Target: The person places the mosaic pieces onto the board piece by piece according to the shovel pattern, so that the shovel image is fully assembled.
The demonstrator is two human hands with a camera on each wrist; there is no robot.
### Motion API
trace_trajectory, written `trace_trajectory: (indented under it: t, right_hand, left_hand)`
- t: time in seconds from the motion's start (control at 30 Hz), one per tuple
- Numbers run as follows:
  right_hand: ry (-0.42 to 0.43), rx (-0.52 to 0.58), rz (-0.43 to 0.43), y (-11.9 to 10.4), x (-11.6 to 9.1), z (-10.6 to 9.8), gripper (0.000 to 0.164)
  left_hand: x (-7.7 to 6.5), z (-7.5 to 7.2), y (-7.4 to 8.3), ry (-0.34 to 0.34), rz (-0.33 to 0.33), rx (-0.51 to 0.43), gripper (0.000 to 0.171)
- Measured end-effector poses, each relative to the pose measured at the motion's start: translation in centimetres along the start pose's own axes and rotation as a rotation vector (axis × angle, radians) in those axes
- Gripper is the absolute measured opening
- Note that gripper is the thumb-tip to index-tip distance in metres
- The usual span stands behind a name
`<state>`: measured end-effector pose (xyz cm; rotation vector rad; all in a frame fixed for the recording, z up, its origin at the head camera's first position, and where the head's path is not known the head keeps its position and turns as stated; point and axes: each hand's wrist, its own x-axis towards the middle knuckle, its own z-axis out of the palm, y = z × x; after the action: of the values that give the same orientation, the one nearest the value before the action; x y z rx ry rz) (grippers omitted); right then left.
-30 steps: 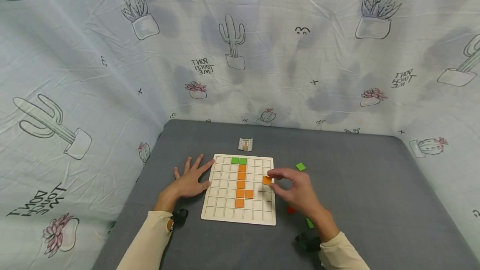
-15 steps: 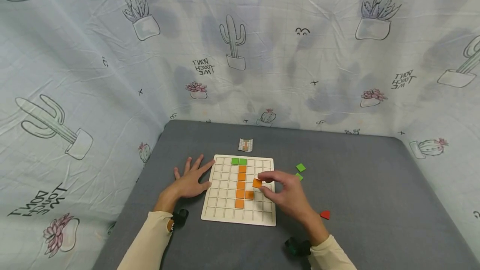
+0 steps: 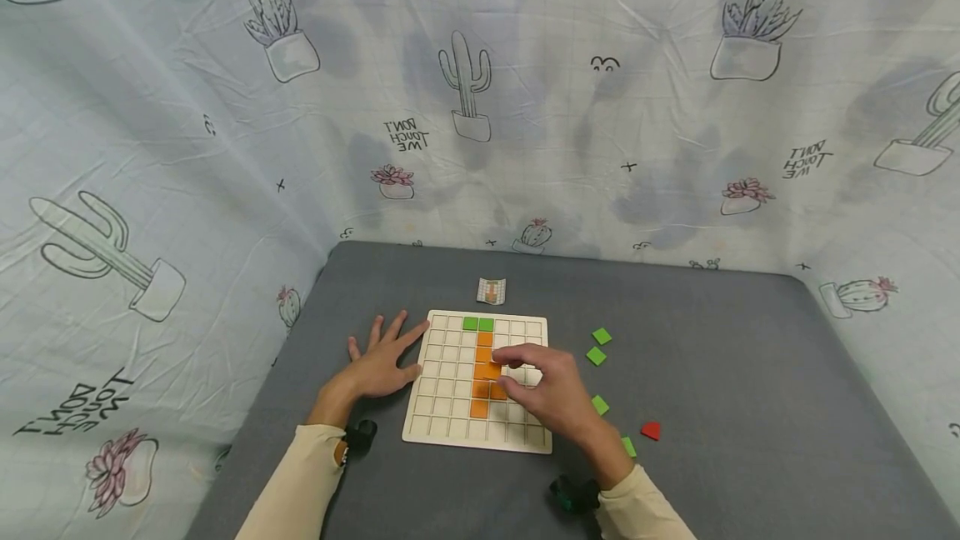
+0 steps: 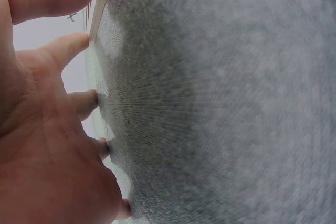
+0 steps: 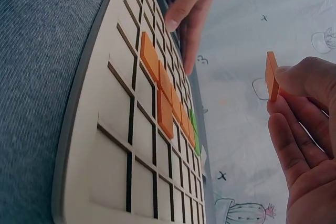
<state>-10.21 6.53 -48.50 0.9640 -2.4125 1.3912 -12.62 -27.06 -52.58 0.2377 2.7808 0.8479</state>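
Observation:
A pale grid board (image 3: pixel 442 422) lies on the grey table, with a column of orange square tiles (image 3: pixel 479 408) set in its cells and two green tiles (image 3: pixel 478 324) at the top. One more orange tile sits right of the column. My right hand (image 3: pixel 558 390) pinches an orange tile (image 5: pixel 271 76) between thumb and fingertips, above the board in the right wrist view. In the head view that tile overlaps the column. My left hand (image 3: pixel 381 363) lies spread at the board's left edge, thumb and index finger touching it; its palm (image 4: pixel 47 129) fills the left wrist view.
Several loose green tiles (image 3: pixel 596 356) and a red piece (image 3: pixel 651 431) lie on the grey table (image 3: pixel 750 373) right of the board. A small printed card (image 3: pixel 491 291) with a grid pattern lies beyond the board. A patterned curtain (image 3: pixel 570 148) hangs behind and at the sides.
My right hand has moved left over the board, carrying the orange tile from its right edge to the orange column. Green tiles and the red piece have come into sight. The left hand stays put.

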Motion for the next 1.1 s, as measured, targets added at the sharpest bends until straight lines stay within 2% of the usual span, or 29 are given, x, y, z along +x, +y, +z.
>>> trace_trajectory:
  t: [0.53, 0.83, 1.1]
  right_hand:
    - [-0.081, -0.002, 0.025, 0.1, 0.8, 1.4, 0.032]
    - [-0.151, 0.028, 0.037, 0.9, 0.9, 3.1, 0.030]
    - [-0.189, 0.017, 0.050, 1.2, 1.2, 4.0, 0.030]
  left_hand:
    - [0.2, 0.1, -0.1, -0.001, -0.005, 0.008, 0.078]
    - [-0.6, -1.0, 1.5, -0.048, -0.047, 0.001, 0.077]
    - [-0.9, -1.4, 2.1, -0.047, -0.044, -0.005, 0.077]
